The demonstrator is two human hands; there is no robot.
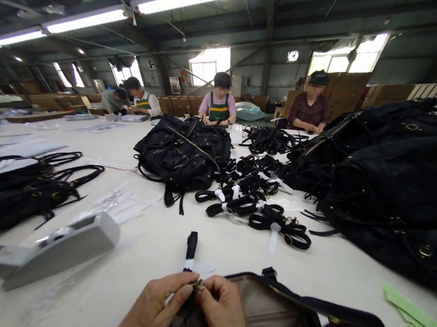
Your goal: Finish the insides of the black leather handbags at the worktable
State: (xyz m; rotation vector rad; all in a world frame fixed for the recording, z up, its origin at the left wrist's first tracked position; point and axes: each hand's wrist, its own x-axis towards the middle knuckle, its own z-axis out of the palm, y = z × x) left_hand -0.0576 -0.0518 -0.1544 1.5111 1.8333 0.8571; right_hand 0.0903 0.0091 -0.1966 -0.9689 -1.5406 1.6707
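My left hand (159, 306) and my right hand (225, 312) meet at the near edge of the table, thumbs and forefingers pinched on a small brass-coloured metal clasp (199, 285). Which hand has which part of it is hard to make out. Just beyond the fingertips lies a bundled black strap (191, 246) with a white band around it. Under and beside my right hand, a black handbag (347, 314) lies open, its beige lining showing. My hands cover part of the bag's left side.
Several banded black straps (237, 203) lie in a heap mid-table. Black bags (188, 151) are piled behind them, with a larger pile (397, 181) at right. A grey tape dispenser (66, 250) stands left; green paper slips (418, 324) lie right. Co-workers (219, 102) sit opposite.
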